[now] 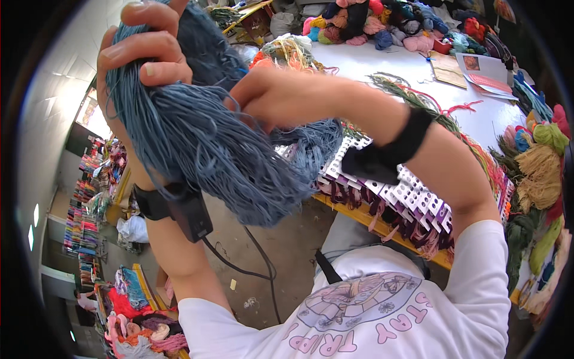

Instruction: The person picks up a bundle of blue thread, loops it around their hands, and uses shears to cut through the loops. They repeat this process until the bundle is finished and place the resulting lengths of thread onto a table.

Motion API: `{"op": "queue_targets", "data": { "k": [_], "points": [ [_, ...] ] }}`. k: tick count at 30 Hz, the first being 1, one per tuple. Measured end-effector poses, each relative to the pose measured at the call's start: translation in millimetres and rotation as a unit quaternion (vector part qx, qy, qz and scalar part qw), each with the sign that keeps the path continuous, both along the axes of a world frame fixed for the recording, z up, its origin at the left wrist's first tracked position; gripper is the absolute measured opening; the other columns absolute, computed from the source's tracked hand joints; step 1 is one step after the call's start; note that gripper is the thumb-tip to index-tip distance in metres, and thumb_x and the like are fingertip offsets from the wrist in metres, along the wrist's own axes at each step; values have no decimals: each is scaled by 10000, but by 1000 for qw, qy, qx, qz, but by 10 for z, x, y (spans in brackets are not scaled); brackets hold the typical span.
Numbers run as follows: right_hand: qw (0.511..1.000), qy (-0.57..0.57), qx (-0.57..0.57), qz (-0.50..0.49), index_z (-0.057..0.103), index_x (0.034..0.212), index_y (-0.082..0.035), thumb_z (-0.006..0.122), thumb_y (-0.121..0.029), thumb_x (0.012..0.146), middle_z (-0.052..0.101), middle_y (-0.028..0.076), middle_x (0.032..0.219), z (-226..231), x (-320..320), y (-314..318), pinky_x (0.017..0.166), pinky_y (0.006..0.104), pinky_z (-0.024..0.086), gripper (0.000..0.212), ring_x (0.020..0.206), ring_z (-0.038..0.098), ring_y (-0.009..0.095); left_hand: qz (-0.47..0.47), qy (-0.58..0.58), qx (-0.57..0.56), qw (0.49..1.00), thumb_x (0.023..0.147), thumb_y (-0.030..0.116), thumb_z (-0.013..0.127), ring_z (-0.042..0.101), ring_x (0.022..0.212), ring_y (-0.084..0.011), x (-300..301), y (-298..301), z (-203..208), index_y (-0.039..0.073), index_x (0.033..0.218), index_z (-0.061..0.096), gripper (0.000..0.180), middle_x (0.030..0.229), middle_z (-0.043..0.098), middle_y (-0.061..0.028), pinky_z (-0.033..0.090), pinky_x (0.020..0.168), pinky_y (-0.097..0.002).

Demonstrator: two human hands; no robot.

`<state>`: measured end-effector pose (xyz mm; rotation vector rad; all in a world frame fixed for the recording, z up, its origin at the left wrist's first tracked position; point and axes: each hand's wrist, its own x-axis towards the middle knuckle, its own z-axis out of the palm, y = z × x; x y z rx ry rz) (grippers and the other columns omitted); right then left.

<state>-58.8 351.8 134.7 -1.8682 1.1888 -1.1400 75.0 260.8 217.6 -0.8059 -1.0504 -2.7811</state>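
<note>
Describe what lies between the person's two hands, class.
In the head view, a thick hank of blue yarn fills the stretch between the left hand, its fingers curled around the strands, and the blurred right hand.

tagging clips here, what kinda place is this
Probably a yarn workshop: colourful skeins heaped on a white table, punched white cards along its edge, and blue yarn in the left hand.

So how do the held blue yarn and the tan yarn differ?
The blue yarn is dusky blue; the tan yarn is pale brown. The left hand grips the blue yarn aloft; the tan yarn sits among other bundles. The blue yarn fills more of the picture than the tan yarn. Both are bundles of thin strands.
</note>
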Motion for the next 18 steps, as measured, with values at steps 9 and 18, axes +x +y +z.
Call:
{"op": "queue_targets", "data": {
  "k": [9, 18],
  "points": [
    [980, 194, -35, 24, 574, 1058, -44, 570, -223, 797, 598, 62, 1011, 832, -1074, -510, 810, 329, 448, 317, 948, 537, 162, -230, 146, -375, 886, 812, 549, 475, 615, 888, -240, 533, 149, -489, 76, 1366, 144, 800, 1152, 552, -74, 226, 985, -560],
    [643, 683, -232, -256, 597, 1041, -57, 580, -239, 745, 601, 129, 1045, 1054, -1563, 457, 838, 325, 439, 348, 957, 564, 273, -95, 86, -128, 984, 718, 343, 685, 564, 960, -209, 1327, 411, -2224, 12, 1045, 530, 491, 1077, 557, -142, 400, 878, -357]
  ]
}}
